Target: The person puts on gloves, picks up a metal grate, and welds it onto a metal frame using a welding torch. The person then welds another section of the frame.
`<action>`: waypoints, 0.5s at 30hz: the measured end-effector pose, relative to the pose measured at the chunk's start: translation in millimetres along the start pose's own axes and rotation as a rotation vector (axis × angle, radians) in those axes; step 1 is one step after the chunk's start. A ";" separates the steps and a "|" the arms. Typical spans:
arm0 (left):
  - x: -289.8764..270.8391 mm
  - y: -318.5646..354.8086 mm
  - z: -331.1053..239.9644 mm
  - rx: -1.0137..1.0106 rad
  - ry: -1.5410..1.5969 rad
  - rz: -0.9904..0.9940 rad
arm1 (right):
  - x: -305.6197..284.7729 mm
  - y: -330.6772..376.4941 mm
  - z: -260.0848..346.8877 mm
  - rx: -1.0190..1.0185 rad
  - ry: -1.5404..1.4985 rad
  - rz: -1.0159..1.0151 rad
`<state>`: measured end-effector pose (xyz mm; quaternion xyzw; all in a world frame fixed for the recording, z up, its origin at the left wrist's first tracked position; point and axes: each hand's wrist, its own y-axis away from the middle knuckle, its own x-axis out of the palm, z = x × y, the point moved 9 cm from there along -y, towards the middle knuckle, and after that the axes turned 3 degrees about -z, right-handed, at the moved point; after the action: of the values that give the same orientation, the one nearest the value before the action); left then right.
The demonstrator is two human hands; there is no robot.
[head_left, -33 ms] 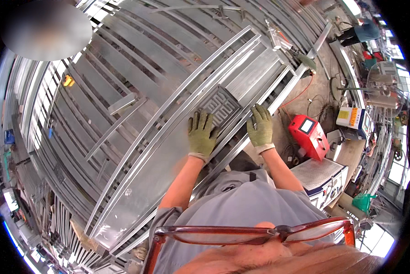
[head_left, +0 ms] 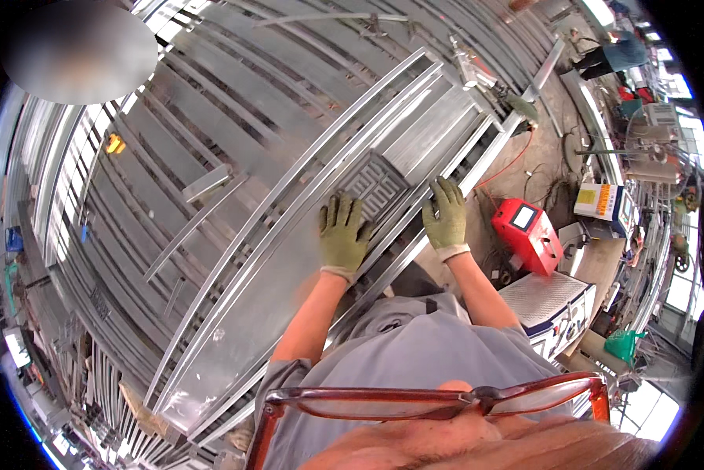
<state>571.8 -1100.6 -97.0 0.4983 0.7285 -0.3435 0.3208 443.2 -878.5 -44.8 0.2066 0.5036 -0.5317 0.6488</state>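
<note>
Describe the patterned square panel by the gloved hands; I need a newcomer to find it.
Start at the long shiny sheet-metal door frame lying flat under both hands. The square grey metal panel sits in it, just beyond the green-gloved left hand. Unlike the smooth strips around it, it carries a raised maze-like pattern.

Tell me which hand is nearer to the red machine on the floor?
Right. The right hand rests on the metal frame just left of the red machine; the left hand lies farther left.

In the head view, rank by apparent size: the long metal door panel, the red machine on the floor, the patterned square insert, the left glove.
1. metal door panel
2. red machine
3. patterned square insert and left glove: look alike, and the glove is nearer the camera, so unranked.
</note>
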 end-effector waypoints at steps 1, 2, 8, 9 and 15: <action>-0.3 1.2 -1.0 0.012 -0.021 -0.011 | -3.8 -13.5 -7.7 0.009 -0.002 -0.034; 1.0 1.5 -1.5 0.017 -0.022 -0.013 | -5.1 -36.3 -19.5 0.039 0.016 -0.081; 6.6 -0.5 -1.9 0.055 -0.012 -0.034 | 20.7 -148.5 -88.4 0.276 0.194 -0.076; 8.6 0.1 -0.3 0.044 -0.033 -0.039 | 30.8 -160.7 -93.2 0.299 0.231 -0.019; 7.4 1.1 0.1 0.037 -0.032 -0.039 | 62.8 -170.4 -100.4 0.281 0.366 0.097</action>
<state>570.7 -1096.7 -103.3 0.4845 0.7263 -0.3710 0.3164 242.0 -887.7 -95.0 0.4117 0.5235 -0.5182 0.5365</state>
